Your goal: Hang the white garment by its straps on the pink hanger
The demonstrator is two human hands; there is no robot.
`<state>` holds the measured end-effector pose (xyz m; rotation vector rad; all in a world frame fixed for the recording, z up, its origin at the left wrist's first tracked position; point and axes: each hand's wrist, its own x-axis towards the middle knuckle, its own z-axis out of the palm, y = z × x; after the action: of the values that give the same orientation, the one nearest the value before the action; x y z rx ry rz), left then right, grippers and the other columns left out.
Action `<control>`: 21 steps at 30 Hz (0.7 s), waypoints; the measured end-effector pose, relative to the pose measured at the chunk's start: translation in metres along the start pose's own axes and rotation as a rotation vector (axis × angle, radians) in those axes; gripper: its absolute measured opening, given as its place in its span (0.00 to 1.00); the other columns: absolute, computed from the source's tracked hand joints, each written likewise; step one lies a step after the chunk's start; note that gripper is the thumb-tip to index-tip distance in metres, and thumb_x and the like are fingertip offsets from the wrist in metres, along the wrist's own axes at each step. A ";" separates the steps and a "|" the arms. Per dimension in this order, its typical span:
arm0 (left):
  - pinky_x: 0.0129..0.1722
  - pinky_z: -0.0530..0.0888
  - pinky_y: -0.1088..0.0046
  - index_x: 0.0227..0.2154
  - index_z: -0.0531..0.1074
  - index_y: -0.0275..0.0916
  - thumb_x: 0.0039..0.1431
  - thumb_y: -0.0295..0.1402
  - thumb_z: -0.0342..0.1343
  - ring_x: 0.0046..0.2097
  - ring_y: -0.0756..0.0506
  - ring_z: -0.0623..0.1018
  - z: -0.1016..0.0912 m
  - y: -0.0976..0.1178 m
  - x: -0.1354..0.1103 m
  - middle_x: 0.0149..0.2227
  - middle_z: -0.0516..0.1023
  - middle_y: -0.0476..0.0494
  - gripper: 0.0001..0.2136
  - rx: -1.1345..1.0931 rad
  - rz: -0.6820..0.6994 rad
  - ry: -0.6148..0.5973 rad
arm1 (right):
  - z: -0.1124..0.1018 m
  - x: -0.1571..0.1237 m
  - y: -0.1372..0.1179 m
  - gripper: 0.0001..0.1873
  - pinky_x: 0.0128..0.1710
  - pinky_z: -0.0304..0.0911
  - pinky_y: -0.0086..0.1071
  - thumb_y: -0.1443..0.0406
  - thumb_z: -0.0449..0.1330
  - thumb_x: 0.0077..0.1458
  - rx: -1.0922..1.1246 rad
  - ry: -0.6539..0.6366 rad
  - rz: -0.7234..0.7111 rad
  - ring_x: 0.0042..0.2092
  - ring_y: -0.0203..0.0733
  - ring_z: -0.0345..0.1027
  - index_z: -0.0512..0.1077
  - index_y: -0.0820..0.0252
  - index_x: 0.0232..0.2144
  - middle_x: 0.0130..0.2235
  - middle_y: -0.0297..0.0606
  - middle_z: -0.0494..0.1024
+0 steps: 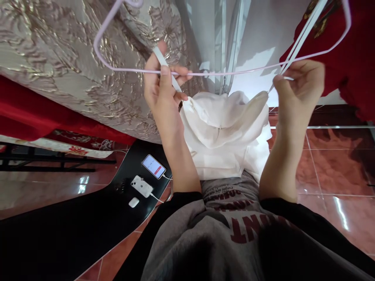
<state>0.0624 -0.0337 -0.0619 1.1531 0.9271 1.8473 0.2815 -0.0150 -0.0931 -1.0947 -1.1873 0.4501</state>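
A thin lilac clothes hanger [234, 73] spans the upper view. Below its bar hangs a white sheer garment [222, 136] with narrow straps, its upper part sagging between my hands. My left hand [164, 82] pinches one white strap [159, 56] at the hanger's bar, thumb and fingers about the bar. On the other side, my right hand [301, 82] is closed on the other strap [304, 35], just below the bar. That strap runs up past the bar and out of the top of the view. The garment's lower part rests against my grey shirt.
Embossed beige-gold fabric [88, 70] hangs at left, and red cloth [363, 50] at right. A black bench [88, 222] at lower left holds a lit phone [154, 166], a white phone [142, 186] and a small white case [134, 202]. Charging cables run from both phones.
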 end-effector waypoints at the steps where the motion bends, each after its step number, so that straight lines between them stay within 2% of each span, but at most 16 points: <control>1: 0.23 0.62 0.73 0.44 0.69 0.44 0.65 0.28 0.47 0.39 0.45 0.75 0.000 0.001 0.000 0.34 0.73 0.45 0.09 0.009 -0.001 0.002 | 0.001 -0.001 0.001 0.09 0.36 0.66 0.26 0.71 0.58 0.49 0.023 -0.079 0.029 0.35 0.28 0.66 0.66 0.57 0.34 0.34 0.34 0.70; 3: 0.23 0.61 0.71 0.43 0.70 0.46 0.65 0.29 0.47 0.39 0.44 0.76 -0.001 0.002 -0.001 0.34 0.73 0.45 0.09 0.027 0.001 -0.005 | 0.005 -0.003 0.000 0.04 0.33 0.65 0.26 0.66 0.56 0.53 0.045 -0.171 0.043 0.32 0.28 0.67 0.67 0.60 0.33 0.30 0.33 0.70; 4: 0.23 0.61 0.70 0.43 0.70 0.46 0.65 0.29 0.48 0.39 0.44 0.76 -0.001 0.002 -0.001 0.34 0.73 0.45 0.09 0.034 0.007 -0.005 | 0.006 -0.005 -0.002 0.05 0.32 0.64 0.26 0.64 0.55 0.54 0.038 -0.169 0.027 0.30 0.28 0.67 0.68 0.61 0.32 0.28 0.33 0.70; 8: 0.24 0.60 0.69 0.43 0.70 0.45 0.65 0.30 0.48 0.38 0.43 0.76 -0.003 0.005 -0.001 0.36 0.73 0.45 0.08 0.045 -0.011 -0.017 | 0.008 -0.008 -0.011 0.14 0.28 0.61 0.25 0.62 0.54 0.56 -0.056 0.035 -0.081 0.26 0.28 0.66 0.72 0.66 0.26 0.24 0.36 0.71; 11: 0.24 0.60 0.69 0.43 0.70 0.45 0.66 0.30 0.46 0.35 0.44 0.76 -0.003 0.006 -0.001 0.35 0.73 0.46 0.09 0.059 -0.042 -0.004 | 0.007 -0.008 -0.012 0.13 0.26 0.59 0.25 0.66 0.54 0.54 -0.063 0.141 -0.131 0.24 0.28 0.64 0.72 0.66 0.21 0.21 0.34 0.70; 15: 0.24 0.59 0.69 0.43 0.70 0.46 0.66 0.31 0.46 0.32 0.45 0.75 -0.004 0.005 -0.001 0.35 0.74 0.47 0.08 0.078 -0.034 -0.005 | 0.003 -0.006 -0.004 0.11 0.24 0.60 0.26 0.68 0.53 0.53 -0.023 0.211 -0.174 0.24 0.29 0.63 0.73 0.65 0.24 0.22 0.33 0.69; 17: 0.23 0.58 0.69 0.43 0.70 0.46 0.66 0.31 0.46 0.31 0.45 0.74 -0.003 0.005 0.000 0.35 0.74 0.47 0.09 0.099 -0.026 -0.012 | 0.000 -0.006 -0.003 0.10 0.26 0.63 0.29 0.68 0.52 0.53 -0.007 0.197 -0.195 0.26 0.30 0.63 0.72 0.64 0.25 0.24 0.34 0.69; 21: 0.23 0.56 0.68 0.41 0.70 0.46 0.66 0.32 0.45 0.30 0.45 0.75 -0.002 0.003 0.000 0.36 0.74 0.46 0.09 0.115 -0.040 0.007 | -0.003 -0.006 -0.024 0.10 0.35 0.67 0.34 0.69 0.51 0.55 -0.072 0.029 -0.202 0.30 0.32 0.65 0.71 0.58 0.26 0.27 0.35 0.68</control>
<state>0.0595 -0.0354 -0.0598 1.1887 1.0653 1.7869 0.2761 -0.0312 -0.0755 -1.0264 -1.2821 0.2363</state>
